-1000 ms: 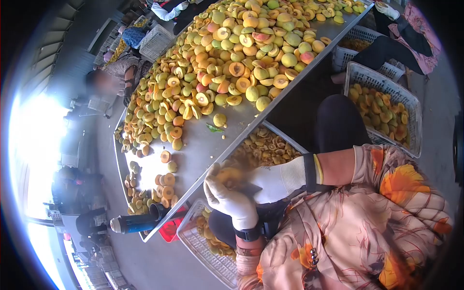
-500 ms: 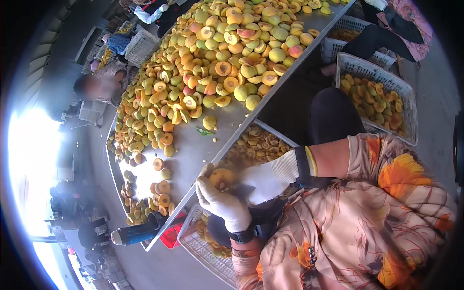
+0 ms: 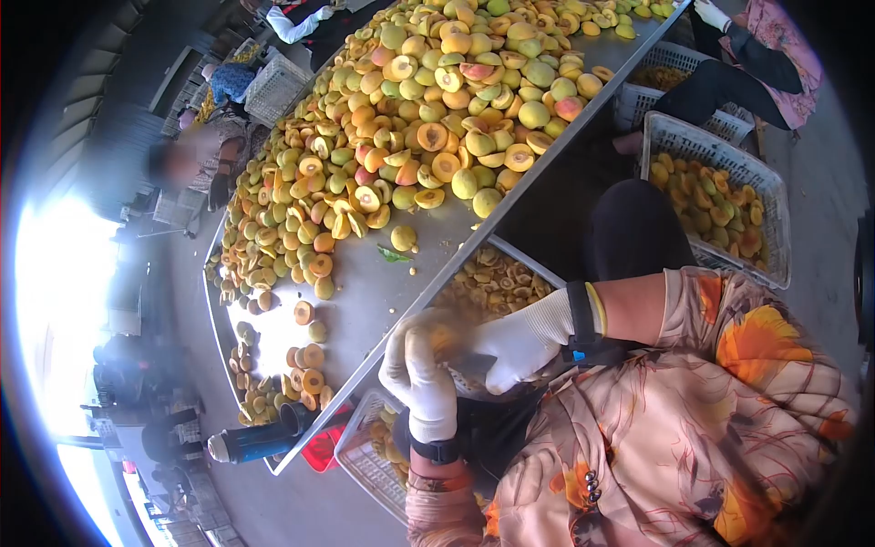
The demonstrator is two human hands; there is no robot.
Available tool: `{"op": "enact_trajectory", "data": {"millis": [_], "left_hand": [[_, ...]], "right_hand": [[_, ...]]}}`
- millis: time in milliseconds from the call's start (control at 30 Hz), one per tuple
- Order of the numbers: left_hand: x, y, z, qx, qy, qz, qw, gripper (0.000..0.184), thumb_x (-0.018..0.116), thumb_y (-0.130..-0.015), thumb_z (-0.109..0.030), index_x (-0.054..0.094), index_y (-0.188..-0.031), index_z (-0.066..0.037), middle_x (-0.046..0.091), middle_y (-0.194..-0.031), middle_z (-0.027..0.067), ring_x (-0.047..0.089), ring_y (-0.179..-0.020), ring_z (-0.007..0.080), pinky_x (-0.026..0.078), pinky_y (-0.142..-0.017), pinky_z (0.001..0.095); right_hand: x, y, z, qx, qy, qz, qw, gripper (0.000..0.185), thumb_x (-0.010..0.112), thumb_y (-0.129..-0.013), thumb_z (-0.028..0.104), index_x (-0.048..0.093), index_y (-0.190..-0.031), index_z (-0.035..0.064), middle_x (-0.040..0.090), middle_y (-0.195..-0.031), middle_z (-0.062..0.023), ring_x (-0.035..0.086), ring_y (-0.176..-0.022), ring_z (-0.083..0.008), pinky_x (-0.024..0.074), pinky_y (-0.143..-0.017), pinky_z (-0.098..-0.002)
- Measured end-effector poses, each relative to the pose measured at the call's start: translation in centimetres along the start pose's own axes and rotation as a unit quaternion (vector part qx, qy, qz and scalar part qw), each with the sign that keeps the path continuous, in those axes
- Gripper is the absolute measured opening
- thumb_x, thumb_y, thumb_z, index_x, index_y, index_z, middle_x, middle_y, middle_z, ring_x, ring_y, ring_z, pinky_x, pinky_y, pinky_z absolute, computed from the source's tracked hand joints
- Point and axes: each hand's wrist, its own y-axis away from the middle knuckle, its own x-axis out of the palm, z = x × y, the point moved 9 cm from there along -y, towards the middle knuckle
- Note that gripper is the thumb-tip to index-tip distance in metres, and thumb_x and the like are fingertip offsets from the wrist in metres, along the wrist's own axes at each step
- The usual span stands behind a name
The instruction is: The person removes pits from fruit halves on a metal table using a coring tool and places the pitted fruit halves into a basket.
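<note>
My left hand [image 3: 419, 378], in a white glove, is closed around a blurred orange-yellow fruit [image 3: 445, 339] near the metal table's edge. My right hand [image 3: 521, 345], also gloved in white, is right beside it with fingers bent; whatever it grips is hidden and smeared by motion. Both hands are above my lap, next to a crate of small brownish-yellow pieces [image 3: 497, 281]. Beyond them, a large heap of whole and halved yellow-green and orange fruit [image 3: 433, 137] covers much of the metal table [image 3: 365, 283]. A green leaf [image 3: 394, 254] lies on the bare metal.
A crate of halved fruit [image 3: 715, 205] stands at the right, another crate [image 3: 365, 438] below the table edge. A blue cylinder [image 3: 251, 444] and a red container [image 3: 324, 447] are at the near corner. Co-workers are at the upper left and upper right.
My left hand has turned, and its fingers now curl over the fruit, which was more exposed half a second ago. The right hand stays beside it. A co-worker's gloved hand at upper right shows more fully.
</note>
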Motion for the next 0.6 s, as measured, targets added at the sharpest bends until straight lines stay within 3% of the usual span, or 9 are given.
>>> {"op": "enact_trajectory", "data": {"millis": [67, 167, 233, 267, 367, 500, 600], "left_hand": [[0.1, -0.2, -0.2, -0.021, 0.026, 0.008, 0.999, 0.041, 0.063, -0.1, -0.038, 0.066, -0.104, 0.003, 0.072, -0.091, 0.0202, 0.069, -0.074, 0.0262, 0.058, -0.072, 0.0375], [1.0, -0.1, -0.3, -0.043, 0.082, 0.007, 0.996, 0.046, 0.061, -0.101, -0.042, 0.065, -0.101, 0.003, 0.072, -0.089, 0.0197, 0.067, -0.072, 0.0251, 0.057, -0.072, 0.0374], [1.4, 0.0, 0.2, -0.05, 0.1, 0.02, 0.994, 0.049, 0.059, -0.101, -0.046, 0.064, -0.1, 0.002, 0.071, -0.088, 0.0195, 0.066, -0.071, 0.0254, 0.056, -0.07, 0.0382], [1.7, 0.3, 0.5, -0.075, 0.104, 0.033, 0.991, 0.052, 0.058, -0.101, -0.051, 0.063, -0.098, 0.001, 0.07, -0.085, 0.0193, 0.066, -0.069, 0.026, 0.055, -0.069, 0.0387], [1.6, 0.8, 1.4, -0.057, 0.176, -0.028, 0.982, 0.052, 0.058, -0.1, -0.051, 0.062, -0.099, 0.001, 0.069, -0.082, 0.0189, 0.065, -0.068, 0.0253, 0.055, -0.068, 0.0387], [1.5, 1.3, -0.1, -0.045, 0.096, 0.0, 0.994, 0.049, 0.058, -0.101, -0.05, 0.063, -0.102, 0.0, 0.069, -0.086, 0.0195, 0.066, -0.073, 0.0266, 0.056, -0.072, 0.04], [1.2, 1.6, -0.3, -0.062, 0.116, 0.023, 0.991, 0.047, 0.057, -0.102, -0.048, 0.062, -0.106, -0.001, 0.069, -0.09, 0.0203, 0.068, -0.08, 0.0281, 0.056, -0.075, 0.0404]], "right_hand": [[0.3, 0.4, 0.6, 0.017, -0.051, 0.001, 0.999, 0.045, 0.062, -0.085, 0.01, 0.048, -0.126, -0.0016, 0.055, -0.063, -0.0042, 0.054, -0.044, -0.015, 0.0435, -0.04, -0.0307], [0.6, 1.5, 2.1, 0.045, -0.159, -0.029, 0.986, 0.026, 0.063, -0.084, 0.011, 0.054, -0.106, 0.0003, 0.053, -0.059, -0.0033, 0.052, -0.042, -0.0142, 0.04, -0.038, -0.0292], [1.4, 2.8, 2.6, 0.14, -0.232, 0.046, 0.962, 0.013, 0.063, -0.084, 0.011, 0.056, -0.091, 0.0026, 0.05, -0.056, -0.0021, 0.049, -0.041, -0.0132, 0.0371, -0.037, -0.0282], [2.0, 2.6, 2.9, 0.131, -0.291, 0.056, 0.946, 0.012, 0.062, -0.084, 0.012, 0.054, -0.077, 0.007, 0.043, -0.052, 0.0007, 0.042, -0.038, -0.0104, 0.0313, -0.035, -0.0257], [2.1, 3.8, 3.9, 0.175, -0.348, 0.11, 0.915, 0.011, 0.061, -0.085, 0.012, 0.054, -0.078, 0.0078, 0.039, -0.053, 0.003, 0.037, -0.038, -0.0081, 0.0273, -0.034, -0.0244], [3.6, 4.2, 3.5, 0.191, -0.429, 0.163, 0.867, 0.01, 0.061, -0.084, 0.011, 0.053, -0.083, 0.0055, 0.036, -0.054, 0.0034, 0.033, -0.037, -0.0065, 0.025, -0.034, -0.0233], [3.7, 3.6, 3.7, 0.175, -0.414, 0.16, 0.879, 0.01, 0.061, -0.084, 0.01, 0.052, -0.083, 0.0043, 0.035, -0.054, 0.0031, 0.032, -0.037, -0.0065, 0.0244, -0.033, -0.0234]]}}
